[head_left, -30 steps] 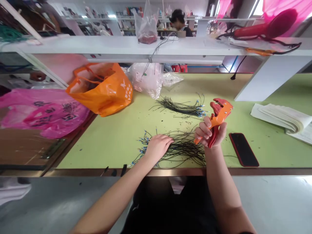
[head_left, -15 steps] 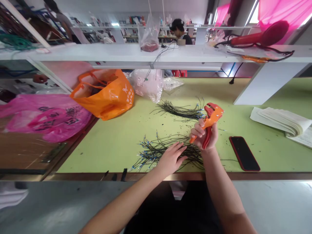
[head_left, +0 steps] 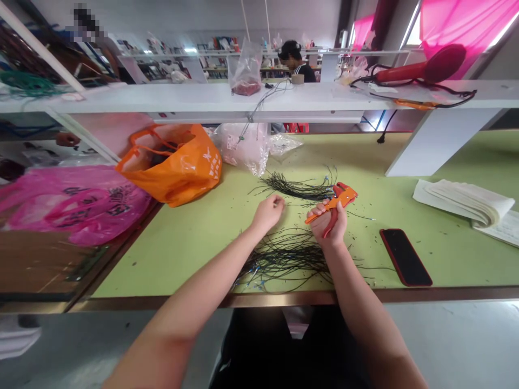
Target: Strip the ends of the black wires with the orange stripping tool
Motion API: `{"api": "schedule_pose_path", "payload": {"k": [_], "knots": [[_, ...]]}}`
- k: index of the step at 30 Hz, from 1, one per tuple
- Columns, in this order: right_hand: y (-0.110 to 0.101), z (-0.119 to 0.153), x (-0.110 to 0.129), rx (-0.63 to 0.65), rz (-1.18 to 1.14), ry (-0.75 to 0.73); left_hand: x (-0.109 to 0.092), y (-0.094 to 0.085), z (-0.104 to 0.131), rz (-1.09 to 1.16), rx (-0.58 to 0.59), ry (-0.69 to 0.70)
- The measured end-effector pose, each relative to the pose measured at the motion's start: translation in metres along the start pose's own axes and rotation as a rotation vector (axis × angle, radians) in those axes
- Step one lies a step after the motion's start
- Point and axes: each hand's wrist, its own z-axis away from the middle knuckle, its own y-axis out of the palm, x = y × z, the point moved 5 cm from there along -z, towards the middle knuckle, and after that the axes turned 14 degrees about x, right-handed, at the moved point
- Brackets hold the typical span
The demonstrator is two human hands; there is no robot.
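Observation:
My right hand (head_left: 331, 226) is wrapped round orange and red wire strippers (head_left: 343, 198), their head tilted up to the right. Closer to the far bundle, my left hand (head_left: 269, 212) hovers over the table with its fingers curled together; whether anything is pinched in them is too small to tell. The far bundle of thin black wires (head_left: 294, 186) lies just beyond both hands, its right end partly behind the strippers. A larger heap of black wires (head_left: 290, 256), with blue and metal ends on its left, lies near the table's front edge, partly behind my left forearm.
Right of my hands lies a phone (head_left: 405, 256), with folded papers (head_left: 466, 202) beyond it. An orange bag (head_left: 182, 167), clear plastic bags (head_left: 247, 146) and a pink bag (head_left: 97, 200) sit left. A white shelf (head_left: 194, 100) spans the back; a person sits beyond.
My left hand has lifted off the near wire heap, moved forward toward the far bundle, and curled its fingers. My right hand has shifted slightly left with the strippers, which tilt lower.

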Motion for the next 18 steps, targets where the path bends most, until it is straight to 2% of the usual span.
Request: {"api": "schedule_pose_path", "payload": {"k": [4,7,11,18], "knots": [[0.003,0.000,0.010,-0.010,-0.049,-0.042,-0.016,0.004,-0.068,-0.225,0.069,0.046],[-0.002,-0.002,0.007,-0.026,-0.058,-0.042,-0.023,0.016,-0.098,-0.409,0.171,0.108],[-0.007,-0.005,0.002,-0.030,-0.036,-0.021,-0.025,0.025,-0.111,-0.608,0.248,0.160],[-0.007,-0.004,-0.005,-0.013,-0.025,0.017,-0.033,0.023,-0.111,-0.747,0.260,0.235]]}}
